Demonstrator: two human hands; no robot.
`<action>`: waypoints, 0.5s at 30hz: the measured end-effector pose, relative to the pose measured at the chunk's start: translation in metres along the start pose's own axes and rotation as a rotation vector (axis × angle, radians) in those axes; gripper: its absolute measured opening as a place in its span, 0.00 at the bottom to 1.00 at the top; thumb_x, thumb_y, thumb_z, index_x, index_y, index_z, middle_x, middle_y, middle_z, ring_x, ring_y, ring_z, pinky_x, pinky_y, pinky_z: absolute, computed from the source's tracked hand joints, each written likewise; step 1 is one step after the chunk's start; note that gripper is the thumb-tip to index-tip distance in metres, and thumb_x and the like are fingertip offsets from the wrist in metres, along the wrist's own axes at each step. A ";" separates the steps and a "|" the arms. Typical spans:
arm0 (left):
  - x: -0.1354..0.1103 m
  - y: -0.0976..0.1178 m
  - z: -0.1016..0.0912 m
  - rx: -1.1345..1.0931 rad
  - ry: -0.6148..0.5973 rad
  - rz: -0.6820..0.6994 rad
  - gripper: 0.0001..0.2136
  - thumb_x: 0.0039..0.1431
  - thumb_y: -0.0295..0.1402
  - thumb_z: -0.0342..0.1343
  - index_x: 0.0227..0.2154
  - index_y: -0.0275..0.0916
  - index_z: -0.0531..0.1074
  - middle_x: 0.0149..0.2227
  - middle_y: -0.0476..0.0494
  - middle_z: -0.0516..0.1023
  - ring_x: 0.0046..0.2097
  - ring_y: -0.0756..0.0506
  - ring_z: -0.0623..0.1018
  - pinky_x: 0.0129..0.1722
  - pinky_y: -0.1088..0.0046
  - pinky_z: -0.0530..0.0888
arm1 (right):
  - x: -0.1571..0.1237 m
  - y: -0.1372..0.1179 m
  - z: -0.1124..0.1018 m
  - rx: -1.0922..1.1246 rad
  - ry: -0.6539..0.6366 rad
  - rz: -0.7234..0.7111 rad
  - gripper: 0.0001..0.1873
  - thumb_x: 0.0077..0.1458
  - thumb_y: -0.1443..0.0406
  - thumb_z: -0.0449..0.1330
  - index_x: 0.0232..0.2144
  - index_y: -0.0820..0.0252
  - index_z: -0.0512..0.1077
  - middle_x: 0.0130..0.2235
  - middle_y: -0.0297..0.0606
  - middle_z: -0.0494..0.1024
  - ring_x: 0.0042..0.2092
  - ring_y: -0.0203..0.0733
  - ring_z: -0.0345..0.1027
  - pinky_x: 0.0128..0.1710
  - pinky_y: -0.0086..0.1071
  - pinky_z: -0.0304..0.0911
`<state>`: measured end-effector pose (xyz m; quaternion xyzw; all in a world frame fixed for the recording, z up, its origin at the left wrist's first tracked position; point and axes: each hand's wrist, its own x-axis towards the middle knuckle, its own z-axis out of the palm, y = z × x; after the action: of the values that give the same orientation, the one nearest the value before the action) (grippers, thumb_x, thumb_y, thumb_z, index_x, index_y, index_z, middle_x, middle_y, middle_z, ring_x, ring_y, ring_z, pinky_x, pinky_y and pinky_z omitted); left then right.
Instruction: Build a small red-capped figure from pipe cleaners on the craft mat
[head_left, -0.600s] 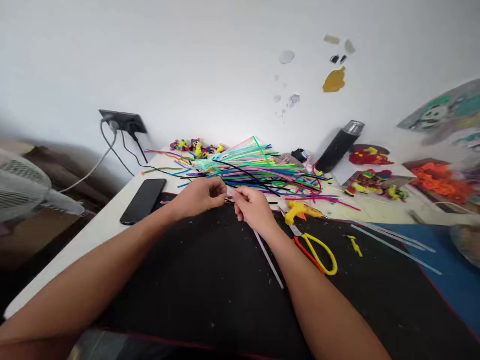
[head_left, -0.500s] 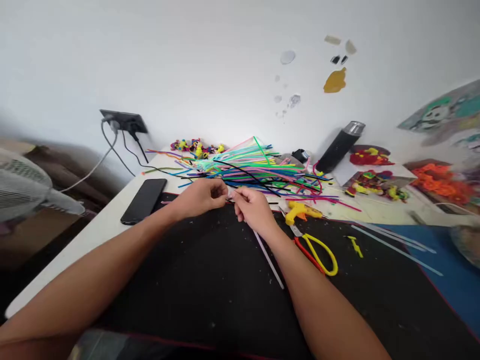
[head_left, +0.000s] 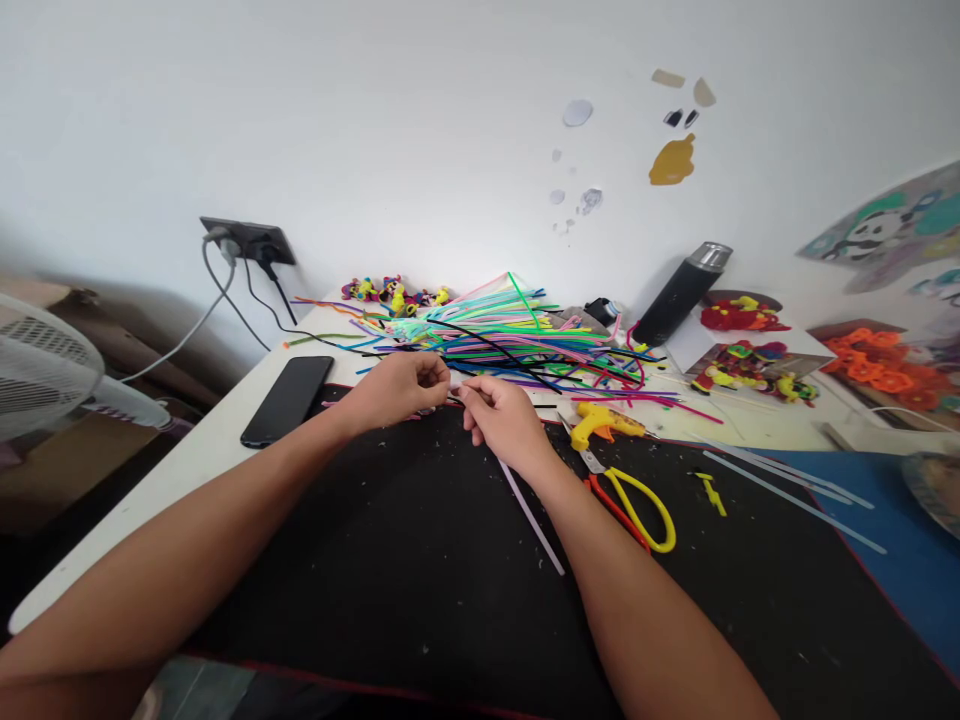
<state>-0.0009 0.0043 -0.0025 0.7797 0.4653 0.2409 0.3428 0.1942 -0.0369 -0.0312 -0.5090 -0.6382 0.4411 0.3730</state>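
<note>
My left hand (head_left: 409, 390) and my right hand (head_left: 502, 415) meet above the back of the black mat (head_left: 360, 580), thumbs and fingertips pinched together. Between them show a whitish tip and a thin dark strand, too small to make out fully. A pale lilac pipe cleaner (head_left: 532, 520) runs out from under my right hand toward the front of the mat; its upper part is hidden by that hand. What exactly my left fingers grip is covered by them. Just behind both hands lies a heap of coloured pipe cleaners (head_left: 487, 335).
Right of my forearm lie a yellow glue gun (head_left: 607, 424), scissors (head_left: 634, 505), a small yellow piece (head_left: 711, 494) and clear glue sticks (head_left: 795, 500). A phone (head_left: 288, 402) lies at left. Behind stand a black flask (head_left: 682, 295) and small colourful figures (head_left: 394, 293).
Both hands have shifted slightly left, fingers still pinched together. The pale lilac pipe cleaner has swung a little left with my right hand. The other things lie as before.
</note>
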 end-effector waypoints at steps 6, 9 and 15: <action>-0.003 0.005 0.002 0.011 -0.001 -0.030 0.05 0.54 0.36 0.57 0.29 0.40 0.71 0.24 0.54 0.73 0.26 0.50 0.70 0.26 0.75 0.64 | -0.002 -0.003 0.000 -0.145 0.018 -0.044 0.12 0.68 0.60 0.55 0.36 0.56 0.75 0.22 0.27 0.75 0.19 0.32 0.68 0.23 0.26 0.58; -0.003 0.006 0.002 0.025 0.006 -0.016 0.05 0.54 0.36 0.58 0.29 0.40 0.71 0.24 0.54 0.72 0.26 0.50 0.69 0.26 0.75 0.63 | -0.002 -0.003 0.001 -0.169 0.025 -0.063 0.13 0.68 0.60 0.54 0.33 0.56 0.74 0.22 0.27 0.74 0.19 0.32 0.68 0.23 0.26 0.57; -0.002 0.003 0.000 -0.058 -0.039 -0.019 0.09 0.56 0.40 0.61 0.30 0.40 0.72 0.24 0.52 0.74 0.26 0.50 0.72 0.26 0.76 0.65 | -0.001 -0.001 0.002 -0.118 -0.005 -0.061 0.14 0.68 0.60 0.54 0.31 0.57 0.72 0.22 0.27 0.74 0.19 0.31 0.68 0.22 0.25 0.57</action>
<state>-0.0003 0.0017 -0.0002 0.7697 0.4586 0.2358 0.3764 0.1920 -0.0380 -0.0309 -0.5092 -0.6791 0.3927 0.3540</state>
